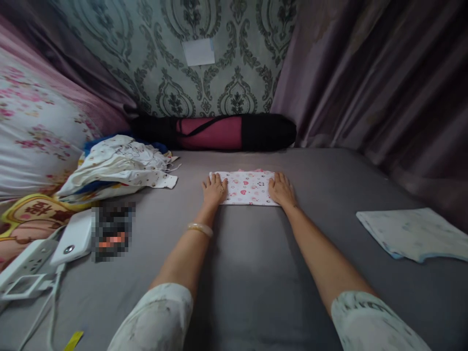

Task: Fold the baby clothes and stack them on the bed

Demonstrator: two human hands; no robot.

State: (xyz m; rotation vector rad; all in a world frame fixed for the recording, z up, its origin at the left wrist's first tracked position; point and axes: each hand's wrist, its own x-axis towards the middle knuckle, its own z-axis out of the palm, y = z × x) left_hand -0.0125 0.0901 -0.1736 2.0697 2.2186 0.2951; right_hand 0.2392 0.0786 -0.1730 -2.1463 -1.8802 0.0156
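Note:
A white cloth with pink and red prints point(248, 189) lies folded into a flat rectangle on the grey sheet point(252, 258). On its left end rests my left hand point(215, 190), palm down with the fingers spread; a pale bangle circles that wrist. My right hand point(282, 190) lies flat on the cloth's right end, fingers pointing away from me. Both hands press on the cloth without gripping it. A bit of pink fabric shows behind its far edge.
A heap of clothes point(120, 165) lies at the left, near a white power bank point(75, 236) and a power strip point(31, 263). At the right is a folded pale garment point(413, 231). A black and maroon roll bag point(215, 132) lies along the wall.

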